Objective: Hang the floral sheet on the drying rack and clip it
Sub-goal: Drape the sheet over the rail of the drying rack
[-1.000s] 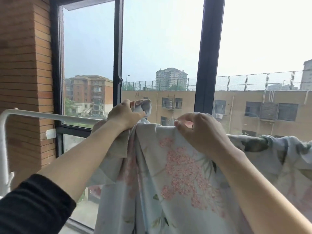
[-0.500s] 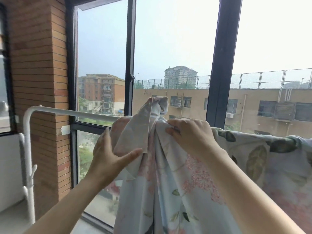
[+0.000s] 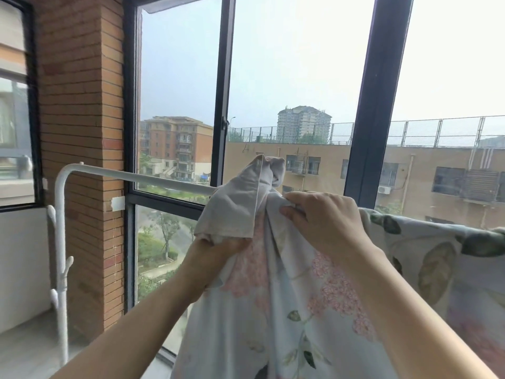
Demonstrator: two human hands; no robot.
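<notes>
Right hand [image 3: 325, 222] grip: fingers curled shut, pinching a gathered fold of the floral sheet [image 3: 300, 296] at the top of the bunch, right at rail height. Left hand [image 3: 216, 258] grip: closed from below on the lower edge of a turned-over flap of the same sheet; fingers mostly hidden by the cloth, so exact finger placement unclear. Flap shows the plain greyish reverse side and pokes up above both hands.

Sheet is draped over the top rail of the white drying rack [image 3: 131, 175]. Bunched at the hands, hangs down in front, printed with pink blossoms and green leaves. To the right it runs along the rail, covering it out to the frame edge. Left of the hands the rail is bare, runs to a rounded corner and drops into a white upright post [image 3: 60, 255] with small hook stubs on it.

Room: narrow balcony-type space. Brick pillar [image 3: 82, 132] behind the rack's left end, white tag stuck on its edge. Dark-framed window [image 3: 222, 105] directly behind the rack, tall panes. Smaller dark-framed pane on the left wall, white wall below it. Floor [image 3: 24, 346] pale, partly visible lower left.

Outside: beige building with a fenced roof, brick apartment block, a distant tower, trees below, hazy sky.
</notes>
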